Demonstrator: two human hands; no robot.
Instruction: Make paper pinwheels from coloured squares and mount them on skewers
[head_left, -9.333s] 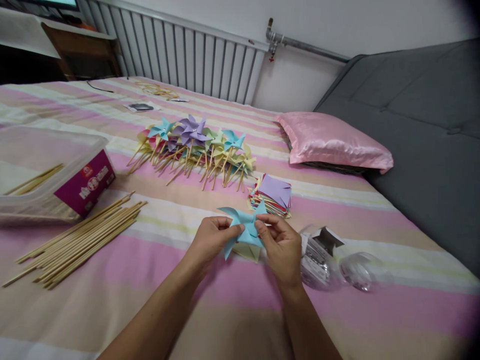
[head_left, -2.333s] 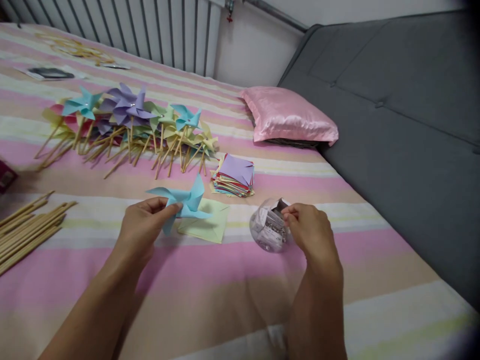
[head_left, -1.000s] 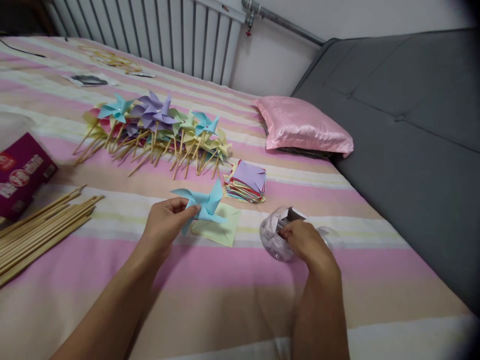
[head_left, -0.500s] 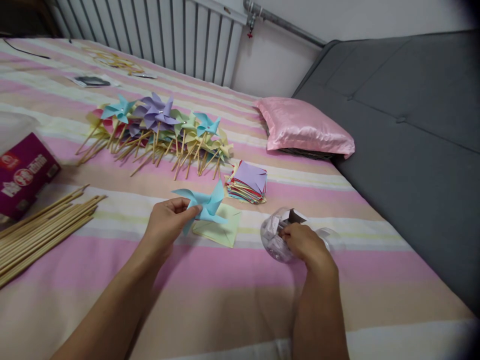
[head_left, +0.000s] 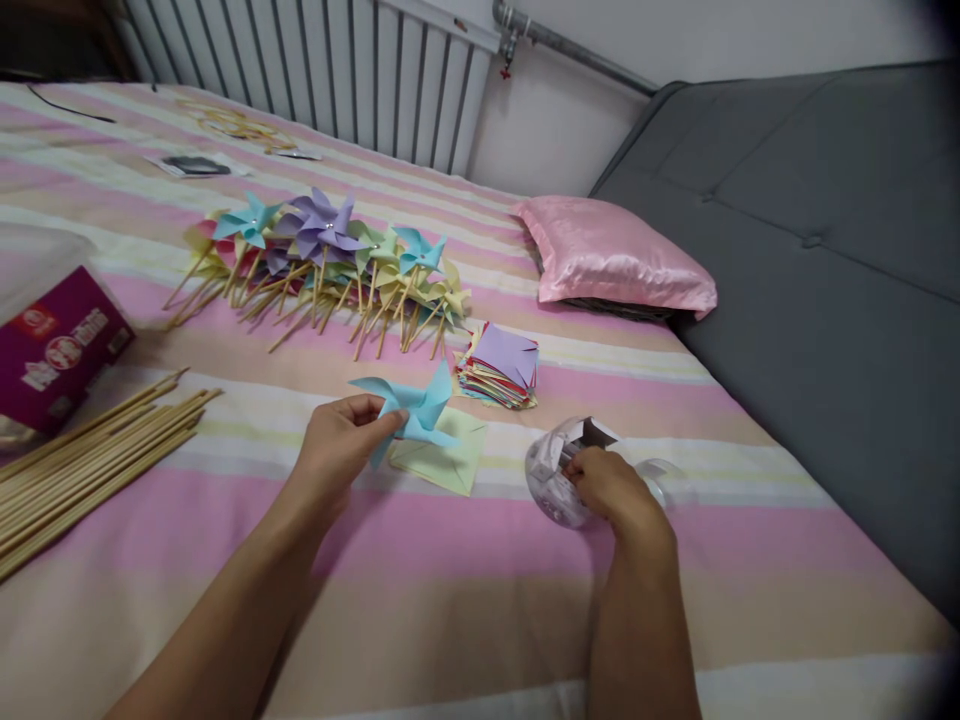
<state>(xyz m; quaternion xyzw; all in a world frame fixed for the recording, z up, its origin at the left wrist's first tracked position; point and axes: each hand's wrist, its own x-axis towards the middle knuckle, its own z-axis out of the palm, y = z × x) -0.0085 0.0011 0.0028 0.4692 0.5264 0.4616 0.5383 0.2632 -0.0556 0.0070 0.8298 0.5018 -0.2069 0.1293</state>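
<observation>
The left hand (head_left: 337, 450) pinches one folded blue paper pinwheel (head_left: 411, 408) (four pointed vanes, no stick) just above a single pale green paper square (head_left: 444, 462) on the striped bed (head_left: 465, 580). The right hand (head_left: 609, 488) has its fingertips closed inside one clear plastic jar (head_left: 555, 478) lying on its side, near one stack of coloured paper squares (head_left: 501, 366).

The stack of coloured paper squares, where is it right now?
The stack of paper squares lies mid-bed, just right of the finished pinwheels, beyond the blue pinwheel.
</observation>
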